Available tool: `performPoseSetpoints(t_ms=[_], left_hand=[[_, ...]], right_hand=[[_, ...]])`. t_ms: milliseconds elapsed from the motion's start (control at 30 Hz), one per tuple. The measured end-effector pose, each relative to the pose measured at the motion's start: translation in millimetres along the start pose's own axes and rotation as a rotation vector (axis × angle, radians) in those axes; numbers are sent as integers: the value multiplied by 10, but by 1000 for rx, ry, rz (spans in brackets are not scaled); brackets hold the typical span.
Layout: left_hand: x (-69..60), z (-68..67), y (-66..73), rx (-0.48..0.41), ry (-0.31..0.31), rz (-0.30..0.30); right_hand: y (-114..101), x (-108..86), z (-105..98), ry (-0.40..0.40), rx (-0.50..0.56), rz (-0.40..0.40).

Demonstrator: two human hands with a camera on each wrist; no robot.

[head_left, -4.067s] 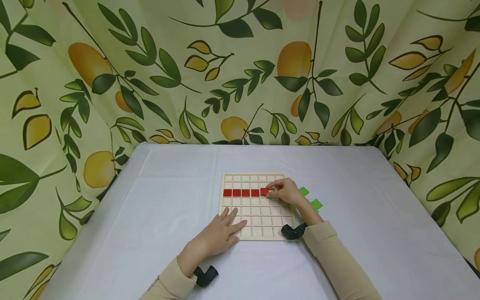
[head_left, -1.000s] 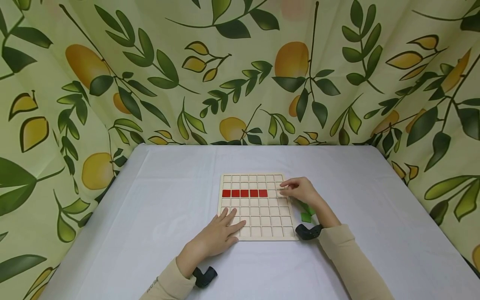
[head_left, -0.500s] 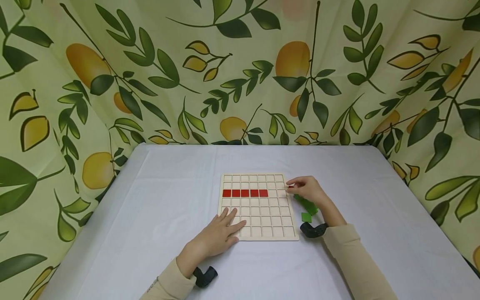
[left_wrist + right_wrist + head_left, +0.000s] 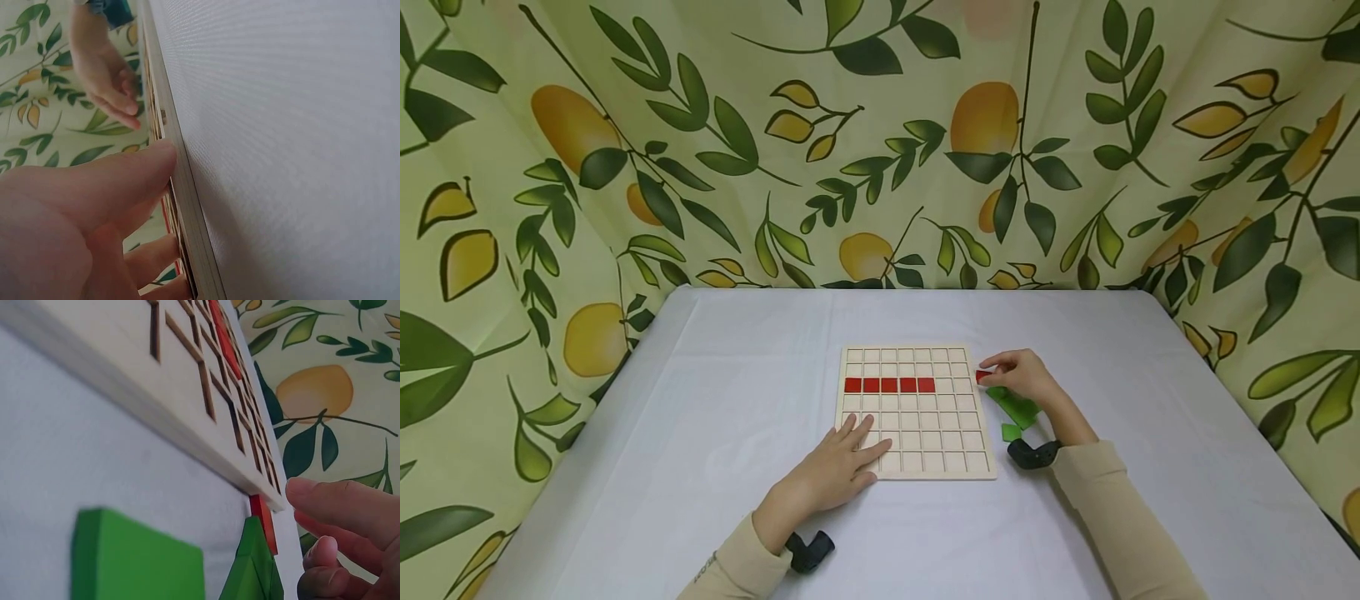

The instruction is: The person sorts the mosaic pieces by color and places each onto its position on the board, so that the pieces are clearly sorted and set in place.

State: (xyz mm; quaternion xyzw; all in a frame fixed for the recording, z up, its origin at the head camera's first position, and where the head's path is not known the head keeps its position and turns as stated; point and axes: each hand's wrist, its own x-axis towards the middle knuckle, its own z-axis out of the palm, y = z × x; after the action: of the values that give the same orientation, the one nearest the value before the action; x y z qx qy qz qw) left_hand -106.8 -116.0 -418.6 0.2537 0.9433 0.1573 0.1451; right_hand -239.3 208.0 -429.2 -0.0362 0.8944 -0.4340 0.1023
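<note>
Red tile (image 4: 982, 377): loose, right of the frame's centre, just beside the board's (image 4: 936, 477) right edge; no long axis apparent. Right hand (image 4: 1018, 373) is nearer, the tile at its left tip; loosely bent, no hold visible, though contact cannot be confirmed. Left hand (image 4: 831, 471) rests spread on the board's lower left, gripping nothing.

A pale wooden gridded board (image 4: 932, 422) lies flat on the white-covered table (image 4: 745, 350). Five red square tiles (image 4: 890, 385) fill the leftmost cells of its third row from the far edge. Just past its right edge lie another red square tile (image 4: 982, 377) and several green square tiles (image 4: 1019, 411)
</note>
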Motion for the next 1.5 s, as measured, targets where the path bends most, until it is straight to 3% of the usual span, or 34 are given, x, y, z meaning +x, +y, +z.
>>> performPoseSetpoints(t_ms=[1033,1500], left_hand=[[22,12,-14,29,10,9],[-2,2,-3,8,13,20]], right_hand=[[35,96,-69,-58,-73,25],[55,202,-78,-26,-93,48]])
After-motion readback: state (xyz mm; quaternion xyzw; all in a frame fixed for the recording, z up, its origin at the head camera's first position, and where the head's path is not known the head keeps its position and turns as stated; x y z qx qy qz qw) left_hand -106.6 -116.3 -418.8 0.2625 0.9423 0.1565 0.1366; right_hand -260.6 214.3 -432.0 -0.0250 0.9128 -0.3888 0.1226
